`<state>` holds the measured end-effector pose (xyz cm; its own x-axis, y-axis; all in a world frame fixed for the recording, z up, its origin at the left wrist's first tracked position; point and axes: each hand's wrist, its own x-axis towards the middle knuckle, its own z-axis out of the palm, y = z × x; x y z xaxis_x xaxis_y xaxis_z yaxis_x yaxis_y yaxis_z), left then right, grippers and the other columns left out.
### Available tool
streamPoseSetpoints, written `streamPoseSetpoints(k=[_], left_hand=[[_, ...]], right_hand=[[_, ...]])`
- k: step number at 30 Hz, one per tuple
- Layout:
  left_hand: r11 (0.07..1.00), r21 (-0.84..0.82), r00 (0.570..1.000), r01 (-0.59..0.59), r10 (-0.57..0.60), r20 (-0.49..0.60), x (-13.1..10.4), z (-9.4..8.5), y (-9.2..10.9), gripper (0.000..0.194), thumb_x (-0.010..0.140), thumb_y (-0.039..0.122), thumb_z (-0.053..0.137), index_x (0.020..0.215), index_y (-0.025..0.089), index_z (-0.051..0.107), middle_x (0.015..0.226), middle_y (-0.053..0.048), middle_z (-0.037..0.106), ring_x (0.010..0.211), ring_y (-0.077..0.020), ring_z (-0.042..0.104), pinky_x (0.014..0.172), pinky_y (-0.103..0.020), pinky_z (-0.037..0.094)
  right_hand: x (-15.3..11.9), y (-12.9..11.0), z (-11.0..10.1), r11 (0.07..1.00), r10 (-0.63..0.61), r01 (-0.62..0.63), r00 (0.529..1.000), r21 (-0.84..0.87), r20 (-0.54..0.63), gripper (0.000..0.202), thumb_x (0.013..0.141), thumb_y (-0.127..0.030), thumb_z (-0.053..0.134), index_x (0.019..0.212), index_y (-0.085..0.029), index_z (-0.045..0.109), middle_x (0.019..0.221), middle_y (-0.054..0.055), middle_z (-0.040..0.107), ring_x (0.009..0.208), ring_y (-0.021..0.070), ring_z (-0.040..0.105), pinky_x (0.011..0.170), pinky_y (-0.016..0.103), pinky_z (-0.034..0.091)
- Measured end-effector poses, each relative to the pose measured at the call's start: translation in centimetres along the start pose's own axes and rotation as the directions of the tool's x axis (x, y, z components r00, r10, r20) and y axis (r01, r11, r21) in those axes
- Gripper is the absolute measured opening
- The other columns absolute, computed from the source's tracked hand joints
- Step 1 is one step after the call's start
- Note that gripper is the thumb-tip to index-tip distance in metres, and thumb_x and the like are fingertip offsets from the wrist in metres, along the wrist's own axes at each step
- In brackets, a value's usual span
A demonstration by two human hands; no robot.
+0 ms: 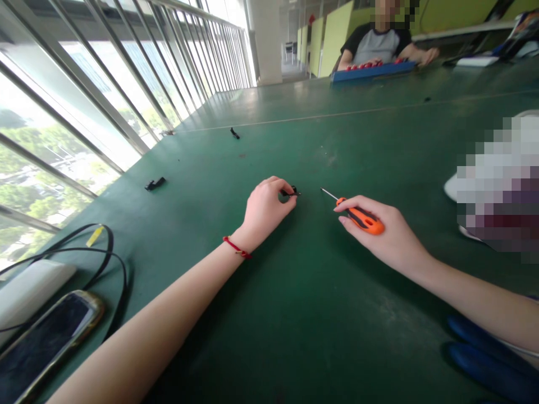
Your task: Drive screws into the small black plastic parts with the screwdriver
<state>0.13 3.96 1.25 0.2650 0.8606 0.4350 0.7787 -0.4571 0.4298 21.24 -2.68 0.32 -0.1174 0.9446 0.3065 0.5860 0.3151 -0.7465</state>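
My left hand (268, 205), with a red cord bracelet (236, 247) at the wrist, pinches a small black part (290, 192) between thumb and fingers above the green table. Its exact kind is too small to tell. In my right hand (385, 233) lies a screwdriver (365, 220) with an orange and black handle, its thin metal shaft pointing up and left toward the left hand. The screwdriver's tip is apart from the black part. Farther off on the table lie a black piece (155, 183) to the left and a smaller black piece (234, 133) beyond it.
A phone (46, 348), a white box (36, 289) and a looped black cable (113, 247) lie at the left on the green table (269, 314). Metal railings (138, 62) run along the left edge. Blue handles (484, 359) show at lower right. Across the table sits a person (377, 45) behind a blue tray (373, 71).
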Motion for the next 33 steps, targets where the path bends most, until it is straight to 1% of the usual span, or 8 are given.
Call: streamPoseSetpoints(k=[4,9,13,17,20,24,28,33], left_hand=[[0.989,0.071,0.984,0.128,-0.117,-0.134,-0.1,-3.0,-3.5,0.014,0.073,0.026,0.058,0.078,0.016,0.067,0.088,-0.004,0.068,0.081,-0.0169,0.061,0.077,-0.027,0.048],[0.915,0.208,0.931,0.345,-0.307,-0.196,-3.2,-6.5,-8.1,0.018,0.072,0.032,0.059,0.079,0.017,0.068,0.089,-0.003,0.068,0.079,-0.0172,0.062,0.076,-0.027,0.047],[0.801,0.326,0.859,0.502,-0.418,-0.294,-4.8,-9.2,-10.2,0.026,0.073,0.037,0.057,0.086,0.017,0.068,0.088,-0.004,0.066,0.083,-0.0198,0.062,0.077,-0.03,0.045],[0.654,0.384,0.757,0.652,-0.532,-0.38,-5.5,-11.5,-11.5,0.03,0.072,0.04,0.056,0.089,0.02,0.069,0.085,-0.004,0.065,0.084,-0.0228,0.06,0.072,-0.031,0.043],[0.57,0.431,0.714,0.7,-0.575,-0.4,-6.0,-12.4,-12.0,0.032,0.071,0.044,0.056,0.092,0.022,0.069,0.09,-0.004,0.066,0.084,-0.0249,0.058,0.063,-0.03,0.04],[0.498,0.444,0.656,0.745,-0.67,-0.349,-6.1,-12.8,-12.6,0.037,0.07,0.048,0.056,0.095,0.024,0.069,0.092,-0.004,0.067,0.084,-0.0267,0.056,0.059,-0.028,0.036],[0.499,0.382,0.62,0.778,-0.708,-0.337,-6.0,-13.1,-13.7,0.04,0.068,0.048,0.058,0.096,0.023,0.07,0.09,-0.004,0.066,0.08,-0.0233,0.056,0.06,-0.027,0.034],[0.527,0.235,0.575,0.817,-0.708,-0.411,-6.4,-14.4,-15.6,0.038,0.067,0.043,0.062,0.097,0.021,0.071,0.074,0.001,0.061,0.071,-0.0156,0.054,0.059,-0.022,0.034]], right_hand=[[-0.1,0.0,0.1,1.0,-0.002,0.002,1.0,0.004,0.0,0.012,0.076,-0.021,0.058,0.087,-0.022,0.062,0.093,0.0,0.067,0.081,0.0155,0.062,0.076,0.028,0.046],[-0.1,0.1,0.3,1.0,-0.013,0.013,1.0,0.004,0.017,0.013,0.076,-0.021,0.058,0.088,-0.022,0.062,0.094,0.0,0.066,0.08,0.0153,0.062,0.076,0.028,0.046],[-0.2,0.2,0.3,1.0,-0.025,0.025,0.999,0.005,0.02,0.012,0.077,-0.022,0.058,0.088,-0.022,0.062,0.094,0.001,0.067,0.082,0.0162,0.063,0.076,0.029,0.047],[-0.2,0.2,0.3,1.0,-0.028,0.029,0.999,-0.004,0.029,0.013,0.077,-0.022,0.057,0.089,-0.022,0.062,0.095,0.001,0.067,0.081,0.0167,0.063,0.075,0.029,0.047],[-0.2,0.2,0.3,0.999,-0.039,0.04,0.998,-0.015,0.045,0.013,0.077,-0.021,0.057,0.09,-0.022,0.061,0.095,0.002,0.066,0.08,0.0169,0.063,0.075,0.03,0.047],[-0.2,0.2,0.1,0.999,-0.048,0.049,0.997,-0.019,0.058,0.013,0.078,-0.021,0.056,0.09,-0.022,0.061,0.095,0.002,0.066,0.08,0.0162,0.063,0.076,0.029,0.046],[-0.3,0.2,0.1,0.998,-0.055,0.057,0.996,-0.026,0.071,0.013,0.078,-0.021,0.056,0.09,-0.022,0.06,0.095,0.002,0.065,0.079,0.0154,0.062,0.075,0.029,0.046],[-0.2,0.2,0.2,0.998,-0.051,0.053,0.996,-0.029,0.077,0.013,0.077,-0.02,0.057,0.089,-0.022,0.06,0.094,0.001,0.065,0.08,0.0151,0.062,0.074,0.027,0.046]])
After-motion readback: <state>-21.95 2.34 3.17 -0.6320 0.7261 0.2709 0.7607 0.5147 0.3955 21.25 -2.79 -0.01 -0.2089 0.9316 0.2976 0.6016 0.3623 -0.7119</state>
